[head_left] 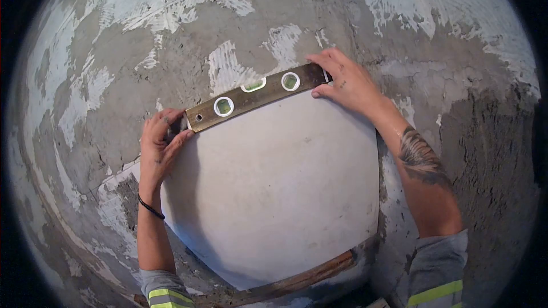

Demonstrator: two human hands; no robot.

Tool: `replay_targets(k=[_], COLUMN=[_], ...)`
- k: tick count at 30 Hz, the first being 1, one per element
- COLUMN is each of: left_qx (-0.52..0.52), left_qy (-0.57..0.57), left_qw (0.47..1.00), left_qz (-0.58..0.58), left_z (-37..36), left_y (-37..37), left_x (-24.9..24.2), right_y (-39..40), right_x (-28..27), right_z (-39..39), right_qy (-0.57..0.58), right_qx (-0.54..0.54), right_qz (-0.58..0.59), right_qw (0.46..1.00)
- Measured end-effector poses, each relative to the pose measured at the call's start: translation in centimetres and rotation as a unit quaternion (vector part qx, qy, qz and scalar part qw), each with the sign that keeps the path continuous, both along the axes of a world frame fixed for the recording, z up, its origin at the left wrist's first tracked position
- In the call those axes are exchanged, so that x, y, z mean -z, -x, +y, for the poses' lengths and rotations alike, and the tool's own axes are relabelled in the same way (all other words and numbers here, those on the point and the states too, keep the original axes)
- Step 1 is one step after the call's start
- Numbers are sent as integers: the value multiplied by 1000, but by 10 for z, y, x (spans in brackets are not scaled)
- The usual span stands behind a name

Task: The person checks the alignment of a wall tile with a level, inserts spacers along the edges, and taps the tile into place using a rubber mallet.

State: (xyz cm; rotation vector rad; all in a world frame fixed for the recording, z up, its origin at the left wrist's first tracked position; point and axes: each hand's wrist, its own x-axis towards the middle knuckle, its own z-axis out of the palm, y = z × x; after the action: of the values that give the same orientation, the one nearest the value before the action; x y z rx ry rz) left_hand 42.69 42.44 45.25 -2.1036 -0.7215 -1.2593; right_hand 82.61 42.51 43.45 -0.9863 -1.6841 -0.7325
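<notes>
Head view: stiff, heavy-looking tile is steadied; rigid spirit level at twelve o'clock is pinched endwise by left hand and right hand

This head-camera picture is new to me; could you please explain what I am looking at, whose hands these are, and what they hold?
There is no machine here. The one picture comes from a camera worn on a person's head, looking forward and down at their own two bare hands; its wide lens bends the edges. In front is a rough wall with patches of grey and whitish mortar. Against it stands a large pale tile, with what looks like a wooden strip under its lower edge. Along the tile's top edge lies a brass-coloured spirit level with three vials. The left hand grips the level's left end, and the right hand presses its right end.
</notes>
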Motion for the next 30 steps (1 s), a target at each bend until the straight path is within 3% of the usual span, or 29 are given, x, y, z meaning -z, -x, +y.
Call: replay_targets(k=[5,11,21,26,30], left_qx=[8,14,10,-3,2], left_qy=[14,-7,-28,-12,-42], left_qw=[1000,1000,999,1000,999], left_qz=[-7,-12,-12,-8,22], left_z=[4,5,5,7,27], left_y=[2,1,0,5,18], left_x=[0,1,2,2,1], right_y=[-2,-2,-2,-9,-10], right_x=[0,-4,-5,-2,-13], right_z=[7,7,9,23,14], right_qy=[-42,-3,-29,-102,-19], right_qx=[-15,-49,-52,-20,-7], right_qz=[-40,-33,-41,-94,-131], right_qw=[998,998,997,990,991])
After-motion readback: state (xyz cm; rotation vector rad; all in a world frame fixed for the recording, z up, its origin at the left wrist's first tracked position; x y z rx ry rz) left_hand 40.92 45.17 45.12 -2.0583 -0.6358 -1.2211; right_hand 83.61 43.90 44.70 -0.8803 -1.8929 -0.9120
